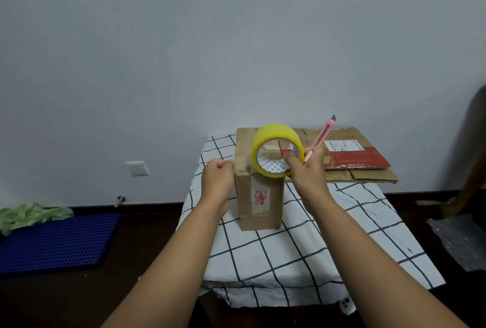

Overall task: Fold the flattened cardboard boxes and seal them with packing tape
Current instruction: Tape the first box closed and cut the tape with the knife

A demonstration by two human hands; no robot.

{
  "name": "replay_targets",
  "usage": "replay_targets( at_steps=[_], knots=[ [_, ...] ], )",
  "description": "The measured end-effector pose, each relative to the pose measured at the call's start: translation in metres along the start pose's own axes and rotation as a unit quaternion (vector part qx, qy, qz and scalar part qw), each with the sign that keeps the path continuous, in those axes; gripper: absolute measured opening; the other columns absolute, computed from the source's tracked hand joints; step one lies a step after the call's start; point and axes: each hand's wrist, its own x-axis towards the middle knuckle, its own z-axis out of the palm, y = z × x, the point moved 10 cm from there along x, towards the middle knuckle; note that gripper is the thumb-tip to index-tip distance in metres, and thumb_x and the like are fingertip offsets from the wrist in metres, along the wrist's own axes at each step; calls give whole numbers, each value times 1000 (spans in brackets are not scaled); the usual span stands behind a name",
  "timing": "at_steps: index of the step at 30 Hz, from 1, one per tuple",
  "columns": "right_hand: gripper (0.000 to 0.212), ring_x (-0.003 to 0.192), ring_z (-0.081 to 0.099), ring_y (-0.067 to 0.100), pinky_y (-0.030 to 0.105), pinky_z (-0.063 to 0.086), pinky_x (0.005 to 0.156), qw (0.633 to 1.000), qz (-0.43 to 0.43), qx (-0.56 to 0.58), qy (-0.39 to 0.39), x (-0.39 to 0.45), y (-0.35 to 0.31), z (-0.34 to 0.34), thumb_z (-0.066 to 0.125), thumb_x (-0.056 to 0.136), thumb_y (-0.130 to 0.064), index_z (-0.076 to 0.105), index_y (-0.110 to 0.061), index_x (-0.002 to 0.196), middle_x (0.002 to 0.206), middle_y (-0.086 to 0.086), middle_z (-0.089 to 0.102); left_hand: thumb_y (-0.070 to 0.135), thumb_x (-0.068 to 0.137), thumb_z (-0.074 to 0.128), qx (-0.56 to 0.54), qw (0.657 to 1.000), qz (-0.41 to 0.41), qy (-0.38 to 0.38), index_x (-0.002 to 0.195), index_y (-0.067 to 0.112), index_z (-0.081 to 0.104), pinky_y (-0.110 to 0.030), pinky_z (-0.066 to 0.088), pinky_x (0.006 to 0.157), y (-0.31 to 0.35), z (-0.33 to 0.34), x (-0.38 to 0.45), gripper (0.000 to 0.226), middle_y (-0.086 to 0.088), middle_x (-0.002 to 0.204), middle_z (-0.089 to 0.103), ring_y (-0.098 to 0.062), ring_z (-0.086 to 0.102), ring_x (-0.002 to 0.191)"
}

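Brown corrugated cardboard forms the upright folded box [259, 196] at frame centre, on a tabletop draped in white cloth with a black grid [302, 243]. The right hand [307, 169] holds a glossy yellow ring of packing tape [276, 150] over the box's top, and its grip also carries a slim pink utility knife [322, 138]. The left hand [217, 172] is curled at the box's left top edge; what its grip holds cannot be told. Flattened cardboard [355, 159] lies behind, right of centre.

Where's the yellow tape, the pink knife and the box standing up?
yellow tape roll [273, 131], head view, top of its outer band.
pink knife [323, 136], head view, mid handle.
standing cardboard box [260, 201], head view, front face.
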Motion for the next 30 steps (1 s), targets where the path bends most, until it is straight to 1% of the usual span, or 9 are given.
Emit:
replay_targets(
  at_steps=[1,3,6,10,13,17,20,24,30],
  knots=[
    [68,102,54,17,29,46,82,1000,-7,-25,-6,0,-2,-1,63,92,-15,20,-17,144,106,-6,50,16,89,58,-3,1000,-5,-3,70,16,50,-37,49,79,-3,-1,0,20,-6,76,55,-19,51,77],
    [62,92,55,14,34,49,81,997,-14,-72,-16,-1,-5,-1,64,91,-15,24,-17,137,97,-10,50,15,89,61,-21,1000,-20,-5,73,14,53,-37,52,88,-9,-3,-1,18,-8,79,59,-19,56,80],
    [51,83,54,13,44,52,83,991,-37,-128,-15,0,-11,0,62,90,-11,30,-11,130,90,-9,49,11,92,61,-64,997,-31,-5,79,9,55,-23,53,78,-12,-4,-4,15,-7,79,62,-15,61,81],
    [40,72,51,17,31,43,63,985,-57,-162,-10,-1,-20,4,59,92,-15,33,-7,122,81,-3,51,10,94,60,-74,996,-43,-6,79,6,56,-18,53,76,-17,-6,-2,16,-11,82,61,-16,61,82],
    [31,71,49,18,32,41,61,984,-57,-171,-11,0,-21,6,59,92,-16,33,-9,109,79,-1,49,9,93,60,-68,996,-49,-16,79,6,56,-23,55,83,-22,-4,4,15,-12,84,58,-17,59,84],
    [33,72,47,20,40,46,68,985,-45,-165,-12,0,-21,5,59,91,-17,32,-9,109,79,0,46,10,88,64,-66,996,-53,-39,87,6,61,-31,55,93,-26,0,9,5,-12,84,60,-18,60,84],
    [35,73,49,18,44,49,72,986,-42,-163,-13,0,-22,5,61,91,-18,33,-9,110,80,-1,47,10,86,65,-55,996,-48,-47,86,7,61,-33,55,93,-26,1,10,6,-12,82,59,-17,61,82],
    [39,75,52,17,45,51,75,987,-43,-157,-18,-1,-24,5,62,90,-19,33,-9,114,82,-2,50,17,82,64,-8,998,-32,-57,79,11,57,-42,50,95,-26,2,12,10,-7,77,55,-17,56,77],
    [36,81,56,26,45,50,73,982,-56,-178,-19,-2,-27,6,61,91,-18,32,-12,111,83,0,51,20,89,63,18,998,-30,-50,83,12,58,-42,51,95,-28,0,14,12,-9,80,59,-17,61,80]
  ],
)
